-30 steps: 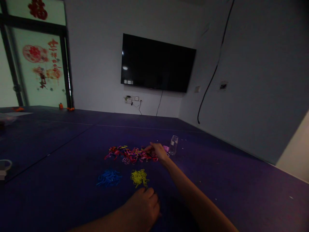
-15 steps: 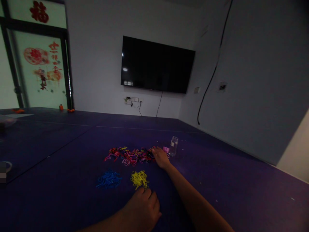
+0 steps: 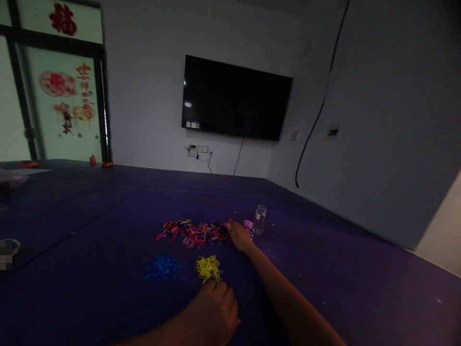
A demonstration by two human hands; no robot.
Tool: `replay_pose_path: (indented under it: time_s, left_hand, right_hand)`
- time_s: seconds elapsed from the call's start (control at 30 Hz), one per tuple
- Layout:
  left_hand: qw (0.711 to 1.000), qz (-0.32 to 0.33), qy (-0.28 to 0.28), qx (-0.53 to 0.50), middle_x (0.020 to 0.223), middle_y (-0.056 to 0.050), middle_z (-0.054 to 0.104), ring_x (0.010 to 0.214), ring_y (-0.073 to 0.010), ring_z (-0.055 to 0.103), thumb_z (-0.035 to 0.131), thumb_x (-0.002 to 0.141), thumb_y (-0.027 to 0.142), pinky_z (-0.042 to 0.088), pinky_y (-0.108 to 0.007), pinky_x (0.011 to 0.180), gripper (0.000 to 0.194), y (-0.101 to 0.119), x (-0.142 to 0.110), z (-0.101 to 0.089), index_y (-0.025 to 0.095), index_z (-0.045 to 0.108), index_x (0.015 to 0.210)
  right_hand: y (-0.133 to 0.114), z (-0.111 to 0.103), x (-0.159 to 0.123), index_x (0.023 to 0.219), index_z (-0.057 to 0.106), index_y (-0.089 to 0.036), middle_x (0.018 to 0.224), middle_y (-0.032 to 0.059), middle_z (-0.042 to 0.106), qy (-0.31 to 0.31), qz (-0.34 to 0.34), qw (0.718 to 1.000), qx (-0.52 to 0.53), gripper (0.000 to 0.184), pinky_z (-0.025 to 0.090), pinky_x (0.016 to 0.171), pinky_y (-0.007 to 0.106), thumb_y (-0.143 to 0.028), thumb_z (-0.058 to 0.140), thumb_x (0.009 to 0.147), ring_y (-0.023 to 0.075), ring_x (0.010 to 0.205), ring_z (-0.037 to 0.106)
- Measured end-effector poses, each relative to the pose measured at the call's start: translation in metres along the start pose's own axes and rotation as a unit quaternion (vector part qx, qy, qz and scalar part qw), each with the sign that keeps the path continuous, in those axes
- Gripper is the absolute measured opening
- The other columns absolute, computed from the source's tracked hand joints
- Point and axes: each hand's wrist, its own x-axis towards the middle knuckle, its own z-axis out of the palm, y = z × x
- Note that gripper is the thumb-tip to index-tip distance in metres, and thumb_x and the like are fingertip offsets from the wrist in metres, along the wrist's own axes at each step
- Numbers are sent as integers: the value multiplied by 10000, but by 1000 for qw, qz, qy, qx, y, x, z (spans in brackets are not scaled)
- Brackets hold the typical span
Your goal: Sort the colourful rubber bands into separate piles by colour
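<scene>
My right hand (image 3: 239, 236) reaches to the right end of a mixed pile of small rubber bands (image 3: 194, 234) in pink, red, dark and a few yellow. Its fingers are stretched out, with the tips touching the pile; nothing shows clearly between them. Nearer to me, my left hand (image 3: 215, 307) rests with its fingers curled in, and whatever may be inside is hidden. Just beyond its knuckles lies a heap of yellow rubber bands (image 3: 208, 267). A blue rubber band heap (image 3: 163, 268) sits to the left of the yellow one.
A clear plastic bottle (image 3: 259, 219) stands right of the mixed pile, beside a pink cap-like piece (image 3: 248, 224). The purple table (image 3: 115, 211) carries small white specks. Orange objects (image 3: 92, 159) lie at its far left. A black television (image 3: 236, 98) hangs on the wall.
The view has shifted very slightly. My two hands and the rubber band heaps stay in nearly the same places.
</scene>
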Motion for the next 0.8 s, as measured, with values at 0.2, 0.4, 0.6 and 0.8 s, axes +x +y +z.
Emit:
replay_pose_path:
  time_s: [0.2, 0.4, 0.6, 0.8]
  left_hand:
    - [1000, 0, 10, 2, 943, -87, 657, 854, -226, 572, 462, 904, 369, 404, -341, 664, 295, -1, -2, 3, 115, 608, 940]
    - [1000, -5, 1, 2, 945, -95, 653, 871, -228, 566, 457, 907, 375, 406, -341, 682, 304, 0, -2, 0, 113, 603, 953]
    - [1000, -4, -14, -1, 953, -104, 646, 877, -230, 567, 433, 918, 363, 406, -345, 681, 305, 0, -2, -2, 111, 596, 970]
    - [1000, 2, -10, 6, 985, -110, 650, 892, -238, 567, 418, 923, 361, 420, -354, 688, 323, 0, -3, -4, 104, 598, 1002]
  right_hand:
    - [3, 2, 3, 1171, 618, -179, 1245, 103, 584, 8, -4, 1000, 12, 573, 298, 1041, 365, -494, 193, 952, 210, 1250, 433]
    - [7, 4, 6, 1177, 612, -169, 1243, 110, 585, 9, -6, 1000, 21, 586, 302, 1039, 367, -506, 190, 948, 213, 1249, 435]
    - [9, 5, 6, 1198, 602, -178, 1279, 108, 559, 6, -10, 1000, 18, 623, 288, 1050, 372, -544, 171, 937, 210, 1257, 428]
    - [8, 2, 6, 1180, 613, -189, 1282, 99, 560, -4, -13, 1000, 27, 622, 296, 1044, 363, -548, 169, 936, 210, 1259, 429]
